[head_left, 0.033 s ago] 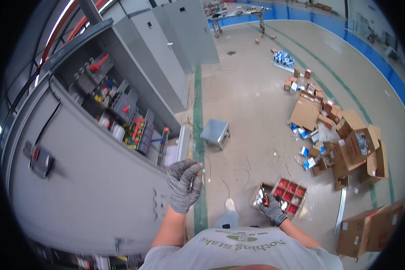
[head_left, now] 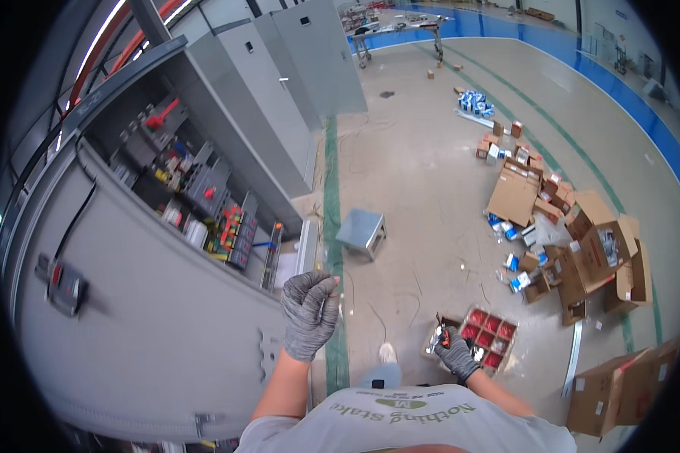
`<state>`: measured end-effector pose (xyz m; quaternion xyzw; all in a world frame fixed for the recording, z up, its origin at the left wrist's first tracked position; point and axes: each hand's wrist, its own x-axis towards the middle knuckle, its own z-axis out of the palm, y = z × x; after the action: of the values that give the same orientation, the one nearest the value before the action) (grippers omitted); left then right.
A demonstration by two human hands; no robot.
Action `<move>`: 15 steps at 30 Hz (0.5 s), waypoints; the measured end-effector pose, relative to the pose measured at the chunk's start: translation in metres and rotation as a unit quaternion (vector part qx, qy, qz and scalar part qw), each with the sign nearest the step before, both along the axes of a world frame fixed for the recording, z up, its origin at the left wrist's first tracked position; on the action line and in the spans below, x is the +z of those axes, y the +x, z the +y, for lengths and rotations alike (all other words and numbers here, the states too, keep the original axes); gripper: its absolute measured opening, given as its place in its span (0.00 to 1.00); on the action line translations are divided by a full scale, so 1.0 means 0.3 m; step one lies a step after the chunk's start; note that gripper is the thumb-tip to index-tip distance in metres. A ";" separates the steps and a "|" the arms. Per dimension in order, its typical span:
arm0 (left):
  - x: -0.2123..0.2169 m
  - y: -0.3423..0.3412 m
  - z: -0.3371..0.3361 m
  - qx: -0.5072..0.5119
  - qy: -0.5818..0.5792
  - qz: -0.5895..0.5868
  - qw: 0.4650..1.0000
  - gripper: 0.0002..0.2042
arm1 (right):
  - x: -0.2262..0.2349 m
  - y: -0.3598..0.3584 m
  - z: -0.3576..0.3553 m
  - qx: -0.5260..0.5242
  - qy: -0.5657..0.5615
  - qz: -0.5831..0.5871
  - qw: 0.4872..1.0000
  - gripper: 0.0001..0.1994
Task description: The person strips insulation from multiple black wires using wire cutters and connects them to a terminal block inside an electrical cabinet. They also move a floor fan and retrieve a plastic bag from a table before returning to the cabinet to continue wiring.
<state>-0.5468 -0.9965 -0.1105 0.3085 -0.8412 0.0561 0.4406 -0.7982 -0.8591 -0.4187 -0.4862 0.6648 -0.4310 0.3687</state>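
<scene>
Pale, glossy floor [head_left: 438, 166] fills the middle of the hall, and we follow a green stripe [head_left: 332, 166] running up it beside the cabinets. Far off curves a bright blue floor band [head_left: 608, 72], with a wheeled table [head_left: 399, 29] standing by it.

Over on our left, an open electrical cabinet [head_left: 230, 113] shows its breakers and wiring, red handles among them; taller grey cabinets [head_left: 321, 68] stand beyond. Near us spreads a broad grey panel [head_left: 151, 325], a small dark box-shaped device [head_left: 68, 289] on its face. A low metal stool [head_left: 361, 226] sits just right of the stripe.

Out right, we have opened cardboard cartons [head_left: 515, 198] heaped with small boxes, blue-and-white packets [head_left: 474, 103] farther up, and a pale metal strip [head_left: 573, 359] near the bottom.

Now the hands, both in grey knit gloves! Our left hand [head_left: 310, 315] is up by the cabinet's lower edge, fingers curled in against the thumb; whether anything is pinched there, we cannot tell. Our right hand [head_left: 458, 355] is wrapped round a red-orange-and-black hand tool [head_left: 446, 337], dark tip upward, seen over a divided carton [head_left: 514, 325] with red contents in its compartments.
</scene>
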 end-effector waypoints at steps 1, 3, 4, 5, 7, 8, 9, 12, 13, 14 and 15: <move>0.017 0.008 -0.107 0.002 0.017 0.008 1.000 0.12 | 0.017 0.016 -0.128 -0.003 0.027 -0.051 0.998 0.16; 0.052 0.017 -0.315 0.008 0.068 0.017 0.998 0.12 | 0.020 0.010 -0.364 0.012 0.022 -0.035 0.999 0.16; 0.057 0.011 -0.415 0.001 0.084 0.024 0.996 0.12 | 0.031 0.023 -0.477 0.022 0.006 -0.034 0.999 0.16; 0.063 -0.004 -0.509 -0.005 0.099 0.031 0.995 0.12 | 0.048 0.017 -0.543 0.014 0.028 -0.028 0.999 0.16; 0.048 -0.039 -0.701 -0.013 0.125 0.042 0.991 0.12 | 0.202 -0.025 -0.703 -0.001 0.058 -0.003 0.998 0.16; 0.046 -0.069 -0.783 -0.020 0.125 0.032 0.991 0.12 | 0.193 -0.049 -0.770 -0.010 0.060 -0.003 0.998 0.15; 0.038 -0.109 -0.871 -0.029 0.124 0.025 0.992 0.12 | 0.158 -0.079 -0.822 -0.023 0.060 -0.001 0.998 0.15; -0.034 -0.221 -1.145 -0.069 0.165 0.015 0.984 0.13 | 0.053 -0.182 -1.019 -0.046 0.092 -0.020 0.994 0.15; -0.038 -0.259 -1.233 -0.070 0.158 -0.004 0.985 0.13 | 0.013 -0.224 -1.099 -0.044 0.106 -0.036 0.993 0.15; -0.041 -0.297 -1.323 -0.070 0.152 -0.023 0.986 0.12 | -0.026 -0.265 -1.189 -0.041 0.120 -0.051 0.991 0.16; -0.041 -0.343 -1.421 -0.058 0.147 -0.027 0.987 0.12 | -0.025 -0.316 -1.290 -0.039 0.112 -0.062 0.991 0.16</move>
<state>-0.6497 -1.4229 -0.1229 0.3187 -0.8685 -0.0856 0.3700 -0.8931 -1.2460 -0.4262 -0.3878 0.7035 -0.3971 0.4438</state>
